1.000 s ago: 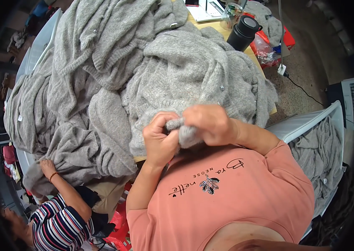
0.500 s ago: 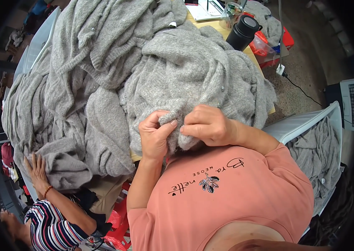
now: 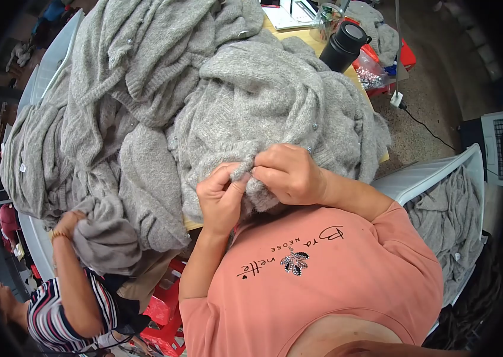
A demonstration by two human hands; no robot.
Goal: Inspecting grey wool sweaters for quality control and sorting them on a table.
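A grey knitted sweater (image 3: 263,113) lies bunched in front of me, with small shiny beads on it. My left hand (image 3: 220,196) pinches its ribbed edge between thumb and fingers. Right beside it, my right hand (image 3: 290,174) is closed at the same edge, fingertips almost touching the left thumb. Whether a needle or thread sits between the right fingertips is too small to make out. Part of the sweater hangs over the table's front edge near my body.
More grey knitwear (image 3: 138,65) is heaped to the left. There a co-worker's hand (image 3: 68,225) grips a grey garment. A black flask (image 3: 345,46) and a glass jar (image 3: 327,22) stand on the wooden table (image 3: 302,34). A white bin (image 3: 436,172) of knitwear is at right.
My right hand has shifted slightly up and left, closer to my left thumb at the knitted edge. At left, the co-worker's flat hand has closed on the garment and moved it.
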